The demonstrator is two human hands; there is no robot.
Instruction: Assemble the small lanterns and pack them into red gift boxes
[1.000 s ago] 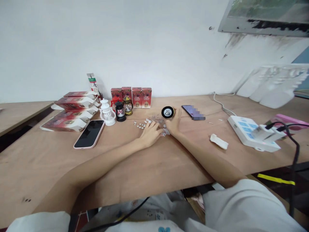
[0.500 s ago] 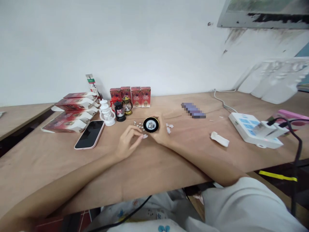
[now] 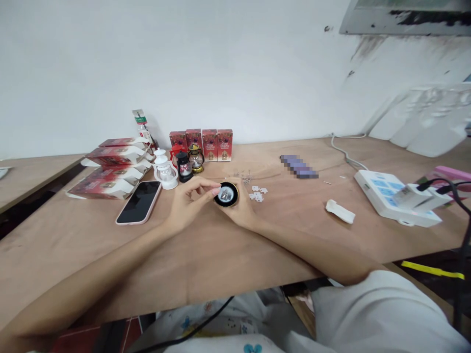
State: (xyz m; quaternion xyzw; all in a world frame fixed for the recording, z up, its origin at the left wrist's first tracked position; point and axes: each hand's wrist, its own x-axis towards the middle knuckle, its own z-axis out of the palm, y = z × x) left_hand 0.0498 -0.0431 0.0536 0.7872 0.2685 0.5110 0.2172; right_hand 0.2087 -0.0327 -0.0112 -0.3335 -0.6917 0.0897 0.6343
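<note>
My right hand [image 3: 242,208] is wrapped round a small gold-edged lantern [image 3: 225,195], its round black base turned up toward me. A pale recess with metal contacts shows in the middle of that base. At the left side of the base, my left hand [image 3: 189,202] has thumb and forefinger pinched together on a small white plastic piece, mostly hidden by the fingertips. Several flat white plastic pieces [image 3: 258,194] lie to the right of my right hand. Behind it are scattered tiny shiny bits [image 3: 244,175], perhaps screws.
White [image 3: 166,170], black [image 3: 184,167], gold [image 3: 196,158] and partly hidden red lanterns stand at back left, before red boxes [image 3: 224,145]. A phone [image 3: 139,202] lies beside opened boxes [image 3: 103,182]. On the right are a power strip [image 3: 390,196] and a white curved piece [image 3: 340,212].
My left hand has moved up and slightly left, bringing its fingertips from below the lantern to its base. The lantern has shifted a little left and down. Round white bits seen earlier are now hidden.
</note>
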